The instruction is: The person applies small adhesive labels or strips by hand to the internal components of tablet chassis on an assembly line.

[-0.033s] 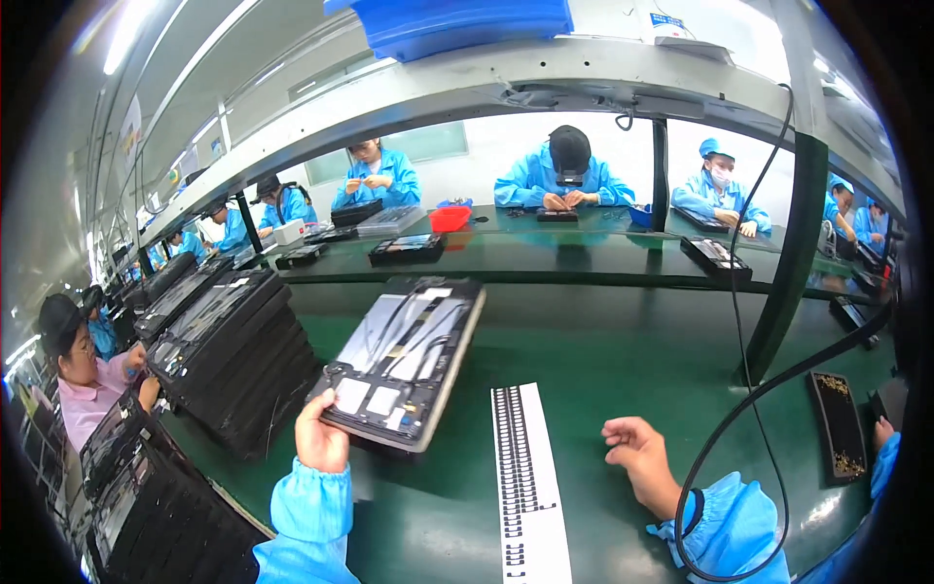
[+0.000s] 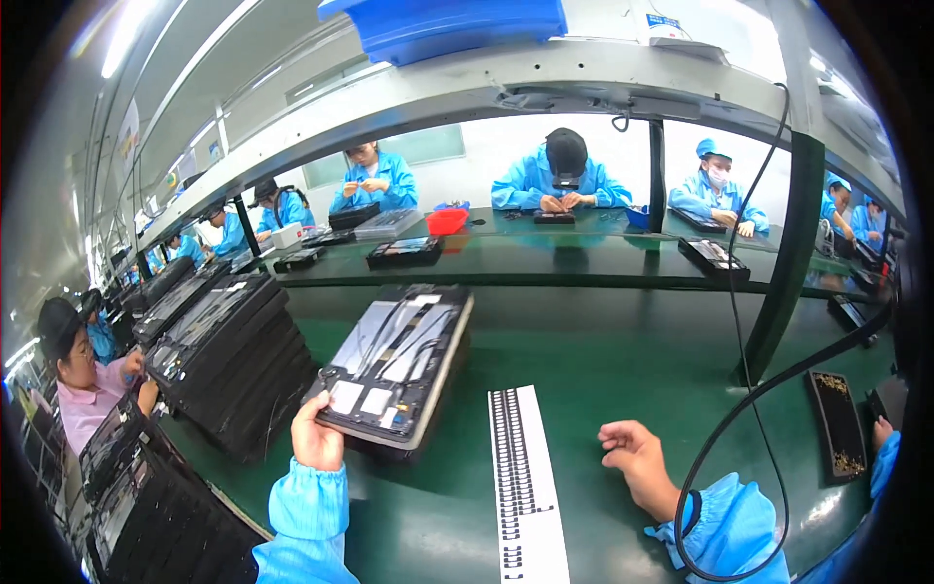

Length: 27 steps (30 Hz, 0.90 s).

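A tablet without its back cover (image 2: 394, 365), its inner boards, cables and pale panels showing, is tilted above the green bench. My left hand (image 2: 319, 438) grips it by the near left corner, thumb on top; the fingers underneath are hidden. My right hand (image 2: 642, 467) hovers over the bench with fingers loosely curled and a gap to the thumb, nothing visible in it. Between my hands lies a white strip sheet (image 2: 537, 467) carrying rows of small black stickers-like pieces, nearer the right hand.
Tall stacks of black trays with tablets (image 2: 224, 360) stand at the left. A black cable (image 2: 700, 438) loops in front of my right sleeve. A dark case with gold pattern (image 2: 837, 426) lies at the right. Beyond a shelf post (image 2: 793, 263), co-workers in blue sit at another bench.
The tablet and my left hand have shifted slightly left, and the tablet's far end has dropped a little. My right hand has barely moved.
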Motion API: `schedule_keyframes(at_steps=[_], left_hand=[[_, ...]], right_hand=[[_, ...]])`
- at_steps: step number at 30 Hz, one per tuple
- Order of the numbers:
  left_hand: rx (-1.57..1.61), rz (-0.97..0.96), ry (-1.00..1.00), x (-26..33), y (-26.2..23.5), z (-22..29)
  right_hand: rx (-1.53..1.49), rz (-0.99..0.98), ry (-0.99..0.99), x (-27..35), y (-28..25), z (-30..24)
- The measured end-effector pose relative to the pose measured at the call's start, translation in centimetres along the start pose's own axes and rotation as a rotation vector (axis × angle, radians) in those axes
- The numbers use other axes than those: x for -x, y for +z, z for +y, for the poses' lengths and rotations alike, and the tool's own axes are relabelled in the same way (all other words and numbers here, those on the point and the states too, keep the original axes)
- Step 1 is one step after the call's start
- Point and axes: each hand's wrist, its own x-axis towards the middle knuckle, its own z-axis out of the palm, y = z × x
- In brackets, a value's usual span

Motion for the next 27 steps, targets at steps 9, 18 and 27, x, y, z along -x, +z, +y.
schedule_keyframes(at_steps=[9,18,27], left_hand=[[-0.024,0.009,-0.012,-2.8,-3.3,-0.3],[-0.507,0.123,0.303,-2.1,-2.9,0.1],[-0.938,-0.105,0.43,-5.7,-1.3,5.1]], right_hand=[[0.143,-0.109,0.071,0.7,-0.1,0.6],[0.175,-0.139,0.047,0.4,0.0,1.0],[0.049,-0.173,0.012,-1.1,3.9,-3.8]])
